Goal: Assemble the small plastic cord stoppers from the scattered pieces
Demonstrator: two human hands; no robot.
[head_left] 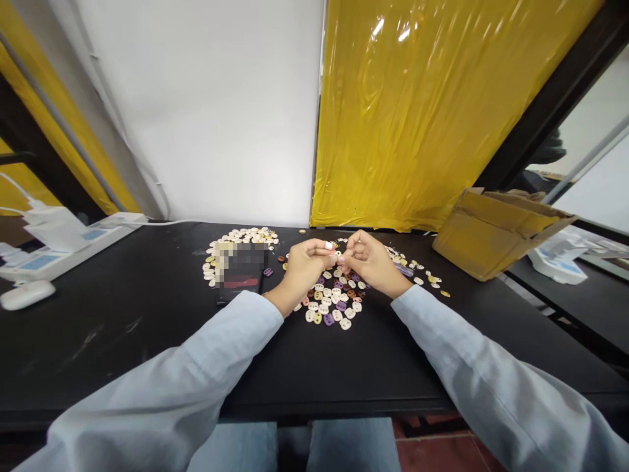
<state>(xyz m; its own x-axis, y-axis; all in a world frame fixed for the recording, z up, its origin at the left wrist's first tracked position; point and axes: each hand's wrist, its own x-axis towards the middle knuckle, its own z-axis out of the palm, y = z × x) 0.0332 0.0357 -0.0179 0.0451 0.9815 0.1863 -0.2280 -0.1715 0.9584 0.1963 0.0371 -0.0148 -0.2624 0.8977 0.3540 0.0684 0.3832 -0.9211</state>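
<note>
Left hand: curled above the middle of the black desk, fingers pressed together, pinching a small white two-hole plastic piece from its left side; a band of white tape on one fingertip.
Right hand: curled just beside the left hand, fingertips meeting it, pinching the same small piece from the right side.
Small white piece: held between both hands, slightly above the desk, over the far part of the heap.
Heap of small oval plastic pieces, cream, purple and brown: lying under and in front of both hands, near the middle of the desk.
Second heap of cream oval pieces: toward the far edge of the desk, left of the hands.
Dark flat phone with blurred screen: flat on the desk, just left of the left wrist.
Open brown cardboard box: tilted, at the far right corner of the desk.
White power strip: at the far left corner.
White oval mouse-like object: at the left edge.
Sleeves: light blue, both forearms coming from the near edge.
</note>
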